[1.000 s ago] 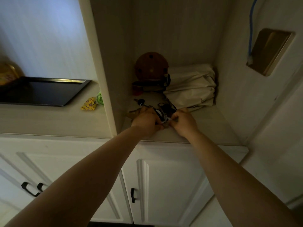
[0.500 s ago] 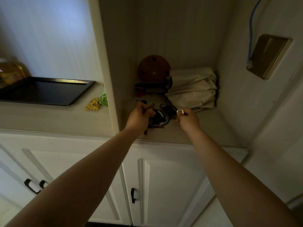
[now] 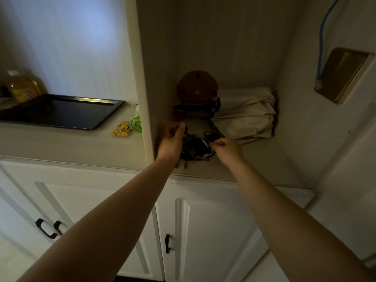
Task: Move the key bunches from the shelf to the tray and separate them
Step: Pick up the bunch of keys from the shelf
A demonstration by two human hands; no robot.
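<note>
On the shelf (image 3: 262, 159), our left hand (image 3: 172, 140) and right hand (image 3: 227, 148) each pinch the keys (image 3: 196, 148), far from the tray (image 3: 61, 110).

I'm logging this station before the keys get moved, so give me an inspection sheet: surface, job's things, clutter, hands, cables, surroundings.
Surface: pale shelf in an alcove, level with the counter to its left; dim light.
Job's things: key bunches in a dark tangled heap at the shelf's front; black tray on the counter, nothing in it.
Clutter: round brown disc, dark strap-like item, folded beige cloth at the shelf's back; yellow packet, green item, yellow bottle on the counter.
Hands: left hand and right hand both closed on the heap.
Cables: blue cable down the right wall.
Surroundings: white cabinet doors below; brass wall fitting.
</note>
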